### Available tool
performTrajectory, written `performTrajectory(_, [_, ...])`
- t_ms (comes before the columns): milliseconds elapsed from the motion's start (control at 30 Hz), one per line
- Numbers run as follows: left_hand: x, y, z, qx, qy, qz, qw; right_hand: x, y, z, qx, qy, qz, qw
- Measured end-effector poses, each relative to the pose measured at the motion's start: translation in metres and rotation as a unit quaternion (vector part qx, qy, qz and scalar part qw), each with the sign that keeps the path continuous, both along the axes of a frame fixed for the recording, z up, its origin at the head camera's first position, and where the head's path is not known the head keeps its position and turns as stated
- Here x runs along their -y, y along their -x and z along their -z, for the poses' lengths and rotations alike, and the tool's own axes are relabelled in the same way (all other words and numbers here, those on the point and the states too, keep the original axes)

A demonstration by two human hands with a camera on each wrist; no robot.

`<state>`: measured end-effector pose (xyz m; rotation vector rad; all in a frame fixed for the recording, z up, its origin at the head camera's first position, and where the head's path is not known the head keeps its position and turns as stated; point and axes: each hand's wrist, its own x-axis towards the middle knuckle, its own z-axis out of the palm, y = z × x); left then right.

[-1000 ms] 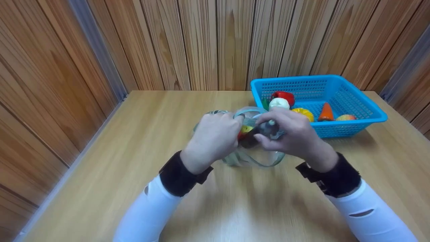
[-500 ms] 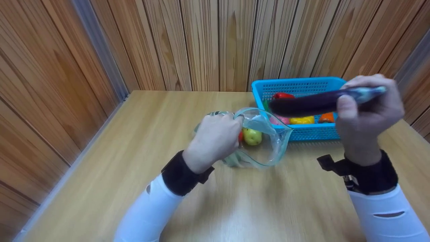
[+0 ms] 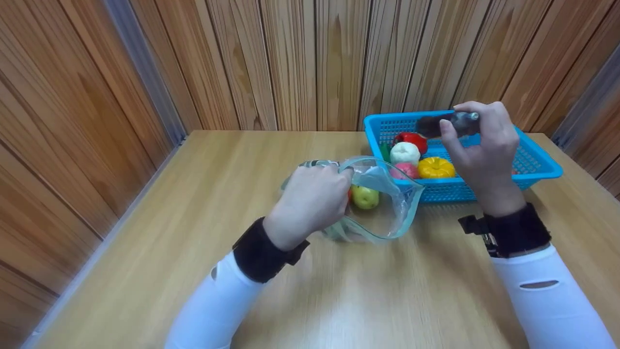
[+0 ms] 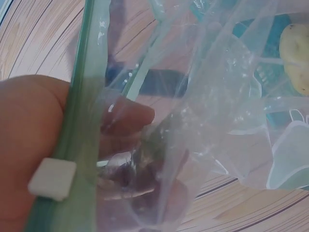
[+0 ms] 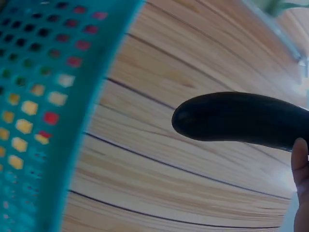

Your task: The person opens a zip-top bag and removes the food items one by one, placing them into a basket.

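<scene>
The left hand [image 3: 315, 196] grips the clear bag [image 3: 382, 183] by its edge; the right hand [image 3: 484, 145] pinches the eggplant [image 3: 432, 127] up by the blue basket [image 3: 445, 195], at two o'clock from the bag. It looks slippery, so loosening might drop it. A hard tug might spill the green fruit [image 3: 365, 197] inside the bag.

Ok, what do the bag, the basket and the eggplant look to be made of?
Bag: thin, glossy clear plastic film, most likely; the left fingers show through it.
Basket: probably moulded blue plastic, given the even colour and regular grid of holes.
Eggplant: smooth, dark, even surface; real skin or a plastic model, I can't tell.
</scene>
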<state>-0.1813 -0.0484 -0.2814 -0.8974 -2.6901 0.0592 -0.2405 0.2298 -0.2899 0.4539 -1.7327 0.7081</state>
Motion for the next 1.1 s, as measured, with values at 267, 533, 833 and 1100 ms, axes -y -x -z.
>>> performTrajectory(267, [-0.001, -0.001, 0.000, -0.012, 0.004, 0.008, 0.9999, -0.031, 0.028, 0.029, 0.100, -0.045, 0.060, 0.9922])
performTrajectory(533, [0.000, 0.000, 0.000, -0.001, 0.001, 0.013, 0.9999, -0.033, 0.036, 0.038, 0.145, -0.049, 0.074, 0.9853])
performTrajectory(833, [0.000, 0.001, 0.001, -0.003, -0.001, 0.016, 0.9999, -0.034, 0.036, 0.039, 0.164, -0.051, 0.089, 0.9811])
performTrajectory(1100, [-0.001, 0.001, 0.001, -0.003, 0.001, 0.017, 0.9998, -0.035, 0.035, 0.041, 0.186, -0.063, 0.106, 0.9747])
